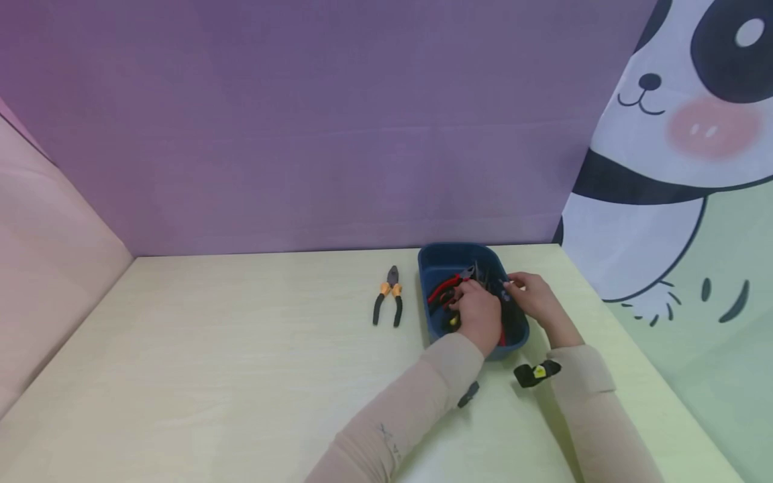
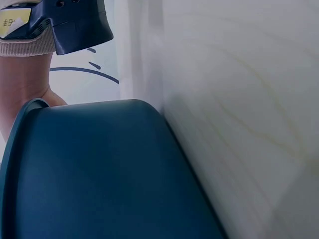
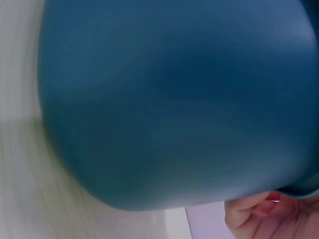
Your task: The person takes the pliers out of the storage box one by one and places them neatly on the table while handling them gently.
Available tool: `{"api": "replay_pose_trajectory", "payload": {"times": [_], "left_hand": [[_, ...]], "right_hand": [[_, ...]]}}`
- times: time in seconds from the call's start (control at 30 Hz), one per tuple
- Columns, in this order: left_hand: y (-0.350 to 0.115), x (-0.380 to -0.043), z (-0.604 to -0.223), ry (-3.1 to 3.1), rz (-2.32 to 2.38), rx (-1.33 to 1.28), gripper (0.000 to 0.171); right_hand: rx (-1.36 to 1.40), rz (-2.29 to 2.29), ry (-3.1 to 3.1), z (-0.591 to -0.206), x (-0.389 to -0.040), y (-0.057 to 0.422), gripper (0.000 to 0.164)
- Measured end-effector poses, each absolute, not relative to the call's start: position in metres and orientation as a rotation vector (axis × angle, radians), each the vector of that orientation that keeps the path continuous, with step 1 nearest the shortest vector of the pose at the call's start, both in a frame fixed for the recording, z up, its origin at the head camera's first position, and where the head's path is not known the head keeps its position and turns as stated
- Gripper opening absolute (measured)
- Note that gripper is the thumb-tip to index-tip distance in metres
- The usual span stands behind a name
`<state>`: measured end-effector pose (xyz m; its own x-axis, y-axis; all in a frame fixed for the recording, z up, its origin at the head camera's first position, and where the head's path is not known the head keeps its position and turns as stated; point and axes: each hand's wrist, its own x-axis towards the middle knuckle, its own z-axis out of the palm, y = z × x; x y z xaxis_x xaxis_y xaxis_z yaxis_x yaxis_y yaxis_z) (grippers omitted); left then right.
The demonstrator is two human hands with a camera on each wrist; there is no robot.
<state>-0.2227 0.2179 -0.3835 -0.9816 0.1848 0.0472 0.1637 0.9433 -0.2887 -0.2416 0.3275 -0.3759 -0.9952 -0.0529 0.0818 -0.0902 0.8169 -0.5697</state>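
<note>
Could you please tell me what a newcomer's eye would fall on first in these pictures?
Probably the large cartoon panda at the head view's right comes first. Next is the blue bin at the back of the table, red-handled pliers inside. Orange-and-black pliers lie left of the bin.

The tub [image 1: 447, 258] stands right of centre on the tabletop [image 1: 211, 349], near its back edge, with the backdrop [image 1: 302, 134] behind. Several tools [image 1: 443, 286] lie inside the tub, where the left grip [image 1: 480, 314] is; the right grip [image 1: 534, 295] is at the tub's right rim. The pliers [image 1: 393, 276] lie left of the tub, apart from it.
</note>
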Motion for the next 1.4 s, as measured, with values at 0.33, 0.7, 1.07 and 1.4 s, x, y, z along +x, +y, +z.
{"api": "replay_pose_trajectory", "payload": {"times": [0.33,0.7,1.07,1.4], "left_hand": [[0.217,-0.2236,-0.3811,-3.11,0.38,-0.32,0.032],[0.2164,-0.2225,-0.3779,-3.21,0.293,-0.31,0.041],[0.2196,-0.2228,-0.3827,-3.173,0.419,-0.283,0.033],[0.2183,-0.2196,-0.3819,-3.147,0.441,-0.29,0.033]], "right_hand": [[0.12,0.94,-2.915,-0.3764,-0.2403,0.3281,0.037],[0.133,0.944,-2.904,-0.3777,-0.2393,0.3288,0.035],[0.104,0.952,-2.926,-0.3749,-0.2403,0.327,0.038],[0.105,0.952,-2.918,-0.3762,-0.2409,0.3262,0.037]]}}
